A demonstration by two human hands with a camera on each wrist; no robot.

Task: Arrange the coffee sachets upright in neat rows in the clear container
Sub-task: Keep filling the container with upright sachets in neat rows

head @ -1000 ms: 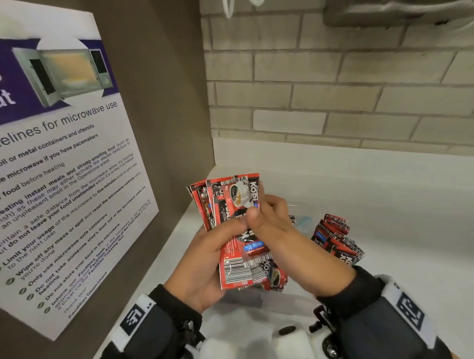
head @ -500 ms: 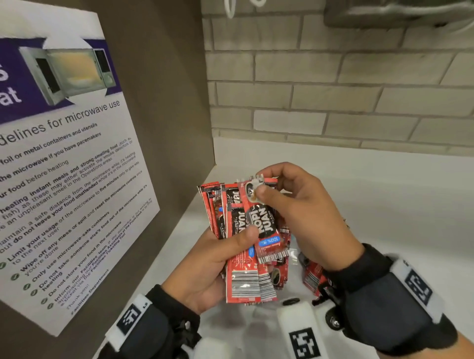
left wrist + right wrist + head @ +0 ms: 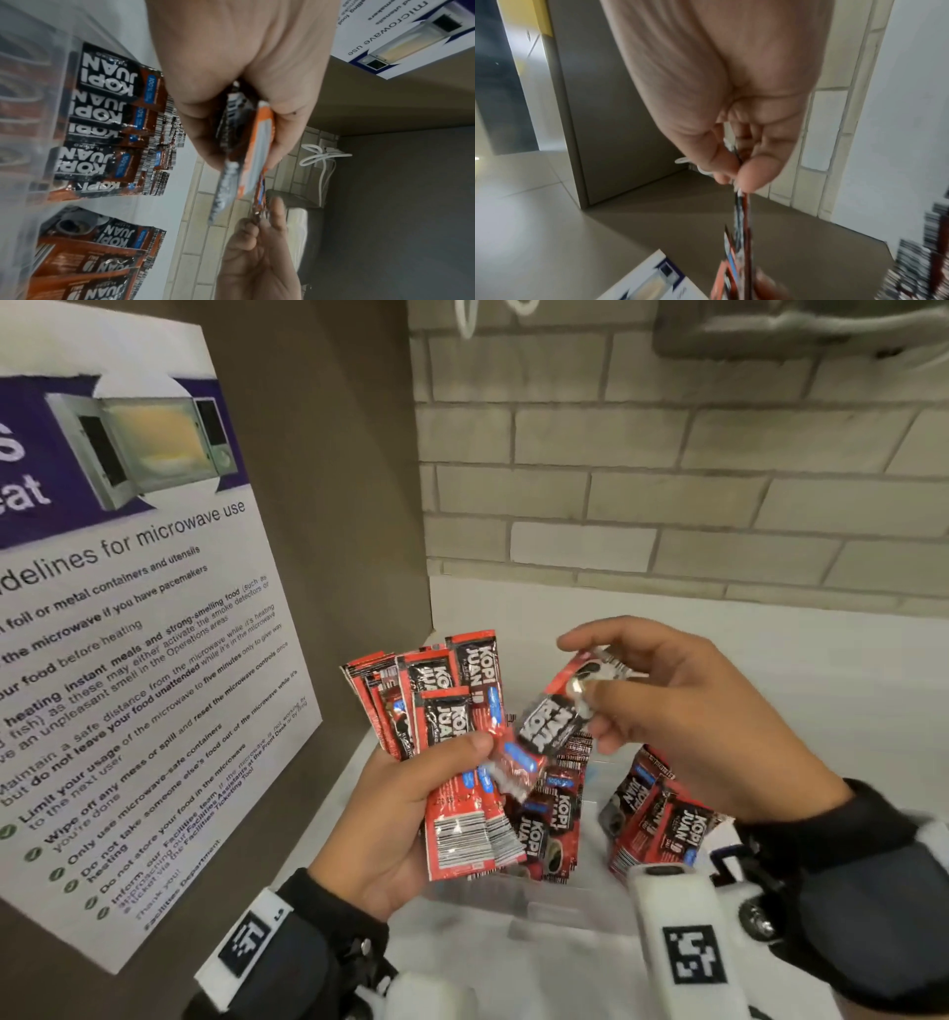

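Note:
My left hand [image 3: 411, 806] grips a fanned bundle of red-and-black coffee sachets [image 3: 452, 742] above the clear container [image 3: 534, 906]; the left wrist view shows this bundle [image 3: 246, 142] edge-on in the palm. My right hand [image 3: 683, 711] pinches the top end of a single sachet [image 3: 549, 726] between thumb and forefinger, tilted, its lower end still by the left thumb. In the right wrist view that sachet [image 3: 740, 221] hangs from the pinch. More sachets [image 3: 662, 819] stand or lean inside the container, in two groups [image 3: 107, 130].
A brown side panel carries a microwave guidelines poster [image 3: 128, 629] on the left. A brick wall [image 3: 667, 480] closes the back. The white counter [image 3: 796, 701] extends to the right. White wrist-camera mounts [image 3: 683, 942] sit low in the head view.
The right hand has drawn one sachet out of the bundle, moving right and tilting it. The left hand keeps its bundle in about the same place.

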